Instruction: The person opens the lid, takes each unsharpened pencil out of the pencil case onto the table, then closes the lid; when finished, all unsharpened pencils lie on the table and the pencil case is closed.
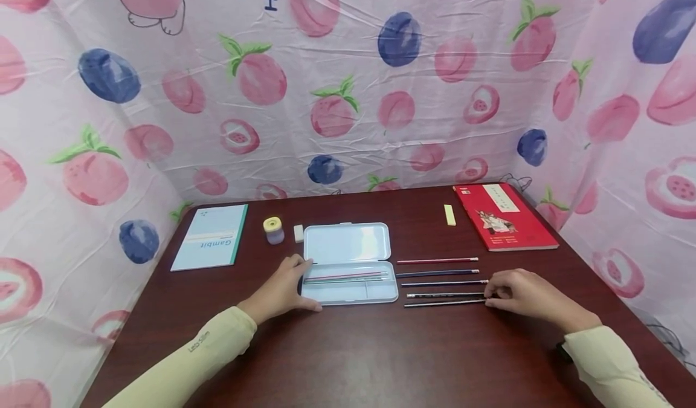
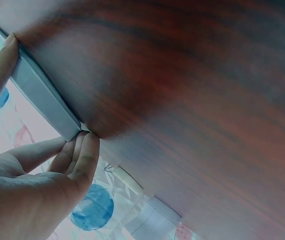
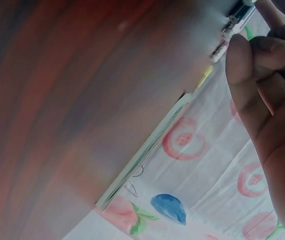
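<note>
An open pale-blue pencil case lies with its lid folded back. Several thin pencils sit in its rear compartment. My left hand holds the case's left end, thumb at the front edge and fingers behind; in the left wrist view the hand spans the case's side. To the right of the case, several pencils lie in a row, among them a red pencil and a blue pencil. My right hand pinches the right end of the nearest dark pencil between thumb and curled fingers.
Behind the case stand a white eraser and a yellow-topped round container. A light-blue notebook lies at the left. A red book and a small yellow strip lie at the back right. Patterned cloth surrounds the table.
</note>
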`<state>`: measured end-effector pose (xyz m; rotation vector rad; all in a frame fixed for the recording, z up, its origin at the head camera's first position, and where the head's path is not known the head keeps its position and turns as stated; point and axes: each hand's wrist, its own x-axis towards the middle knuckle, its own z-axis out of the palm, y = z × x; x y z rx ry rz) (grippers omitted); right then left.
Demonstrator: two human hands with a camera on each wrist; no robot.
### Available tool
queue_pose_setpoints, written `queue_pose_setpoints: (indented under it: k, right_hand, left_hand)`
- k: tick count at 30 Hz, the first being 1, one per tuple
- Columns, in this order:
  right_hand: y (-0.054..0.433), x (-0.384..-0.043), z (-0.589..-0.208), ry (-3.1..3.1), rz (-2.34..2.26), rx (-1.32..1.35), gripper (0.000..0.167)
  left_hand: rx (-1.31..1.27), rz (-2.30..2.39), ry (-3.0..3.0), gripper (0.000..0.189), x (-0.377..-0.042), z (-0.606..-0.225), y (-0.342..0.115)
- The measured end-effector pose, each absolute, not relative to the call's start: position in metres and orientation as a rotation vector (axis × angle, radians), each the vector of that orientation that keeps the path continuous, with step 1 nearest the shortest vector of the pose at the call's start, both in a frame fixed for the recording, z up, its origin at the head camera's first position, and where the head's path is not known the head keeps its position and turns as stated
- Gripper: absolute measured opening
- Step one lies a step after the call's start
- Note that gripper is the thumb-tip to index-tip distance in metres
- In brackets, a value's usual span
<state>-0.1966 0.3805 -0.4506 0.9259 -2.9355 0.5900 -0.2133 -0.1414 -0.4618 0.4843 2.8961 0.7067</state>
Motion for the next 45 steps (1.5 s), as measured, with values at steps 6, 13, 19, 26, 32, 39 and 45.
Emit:
queue_pose_setpoints:
  k: [6, 13, 19, 26, 32, 39, 45]
  right_hand:
    - [0.363, -0.201, -0.442, -2.856, 0.574, 0.863, 0.016]
    - [0.309, -0.222, -0.429, -2.772, 0.577, 0.845, 0.018]
    - [0.253, -0.241, -0.425, -2.738, 0.579, 0.900, 0.016]
    - [0.213, -0.259, -0.433, -2.792, 0.550, 0.959, 0.013]
    - [0.198, -0.267, -0.439, -2.865, 0.508, 0.992, 0.012]
    - [0.193, -0.271, -0.443, -2.945, 0.529, 0.999, 0.010]
    - [0.186, -0.275, -0.447, -2.993, 0.492, 1.022, 0.009]
  left_hand:
    - [0.484, 0.711, 2.894, 0.105, -0.214, -0.462, -0.142]
    - [0.481, 0.705, 2.893, 0.106, -0.215, -0.461, -0.142]
    - [0.481, 0.709, 2.891, 0.106, -0.214, -0.458, -0.140]
    - [0.486, 0.717, 2.885, 0.106, -0.214, -0.457, -0.139]
    - [0.483, 0.727, 2.873, 0.105, -0.215, -0.456, -0.139]
    - [0.477, 0.727, 2.869, 0.105, -0.215, -0.458, -0.140]
    - [0.466, 0.723, 2.877, 0.105, -0.215, -0.459, -0.141]
